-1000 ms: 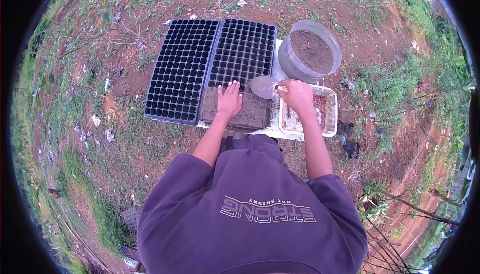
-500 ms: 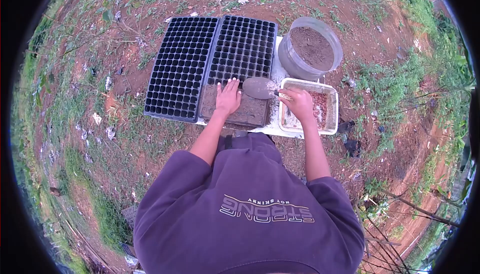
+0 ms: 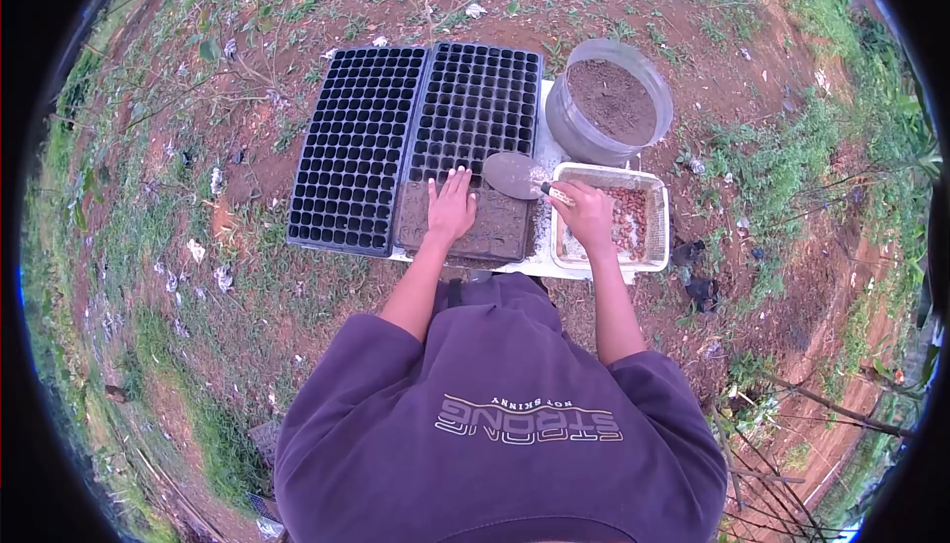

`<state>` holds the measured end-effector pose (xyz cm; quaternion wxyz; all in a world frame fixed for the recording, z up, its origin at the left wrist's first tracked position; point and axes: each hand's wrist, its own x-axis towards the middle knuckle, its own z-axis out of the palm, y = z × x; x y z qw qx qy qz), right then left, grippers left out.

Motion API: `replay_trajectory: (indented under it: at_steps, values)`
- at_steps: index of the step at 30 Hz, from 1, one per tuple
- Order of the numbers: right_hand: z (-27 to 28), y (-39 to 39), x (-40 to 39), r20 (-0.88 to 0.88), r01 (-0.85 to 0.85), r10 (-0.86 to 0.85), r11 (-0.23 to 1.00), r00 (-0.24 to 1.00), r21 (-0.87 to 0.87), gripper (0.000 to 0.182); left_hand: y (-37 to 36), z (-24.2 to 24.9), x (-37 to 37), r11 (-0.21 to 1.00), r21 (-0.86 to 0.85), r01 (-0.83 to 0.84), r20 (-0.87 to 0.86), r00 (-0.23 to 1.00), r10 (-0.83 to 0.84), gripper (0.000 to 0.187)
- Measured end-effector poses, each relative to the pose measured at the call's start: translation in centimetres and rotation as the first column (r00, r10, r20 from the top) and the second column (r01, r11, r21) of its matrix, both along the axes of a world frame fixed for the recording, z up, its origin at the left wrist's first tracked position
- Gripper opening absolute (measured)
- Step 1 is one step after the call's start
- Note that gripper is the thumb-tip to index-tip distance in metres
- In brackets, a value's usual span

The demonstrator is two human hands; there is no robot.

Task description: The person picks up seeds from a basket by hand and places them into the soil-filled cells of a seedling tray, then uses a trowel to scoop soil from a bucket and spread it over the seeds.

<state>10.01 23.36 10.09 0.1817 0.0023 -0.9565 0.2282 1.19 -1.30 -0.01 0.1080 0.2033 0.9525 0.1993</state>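
My left hand [image 3: 452, 208] lies flat, fingers spread, on the soil that covers the near part of the right black seedling tray [image 3: 477, 107]. The rest of that tray's cells show dark and unfilled. Closed round the handle of a trowel [image 3: 514, 176], my right hand [image 3: 586, 214] is above the left part of a cream basket [image 3: 653, 256]. The trowel's rounded blade points left, over the tray's right edge near the border of the soil. Reddish-brown pieces [image 3: 629, 214] and some white material lie in the basket.
A second black tray [image 3: 353, 147], its cells unfilled, is at the left. Behind the basket stands a translucent tub [image 3: 564, 125] of soil. All rest on a white surface [image 3: 542, 264] above weedy ground. Thin bare branches reach in at the lower right.
The trays and tub appear slightly lower in the view. My left hand has shifted slightly down and stays on the soil; the trowel remains in my right hand near the tray's edge.
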Motion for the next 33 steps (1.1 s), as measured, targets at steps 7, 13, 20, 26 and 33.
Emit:
replay_trajectory:
  at_steps: [7, 13, 20, 26, 33]
  values:
    - [0.7, -1.7, 1.2, -0.026, 0.227, -0.239, 0.947, 0.971, -0.228, 0.026, 1.0, 0.1, 0.3, 0.998, -0.007, -0.07, 0.035, 0.997, 0.07, 0.058]
    - [2.6, -0.5, 2.0, -0.026, 0.313, -0.356, 0.852, 0.934, -0.419, 0.027, 3.0, 0.8, 0.5, 0.978, 0.102, -0.184, 0.035, 0.983, 0.182, 0.056]
    - [6.5, 4.8, 1.8, -0.02, 0.369, -0.442, 0.772, 0.897, -0.518, 0.025, 9.0, 3.3, -2.5, 0.902, 0.423, -0.089, -0.135, 0.978, 0.16, 0.048]
    - [10.6, 11.3, -0.1, -0.117, 0.401, -0.443, 0.876, 0.889, -0.269, 0.021, 16.6, 7.3, -8.3, 0.808, 0.588, -0.033, -0.147, 0.978, 0.147, 0.047]
    - [13.7, 17.1, -4.7, 0.211, 0.262, -0.313, 0.935, 0.926, 0.237, 0.025, 23.7, 8.4, -10.7, 0.909, 0.416, -0.015, -0.168, 0.981, 0.093, 0.069]
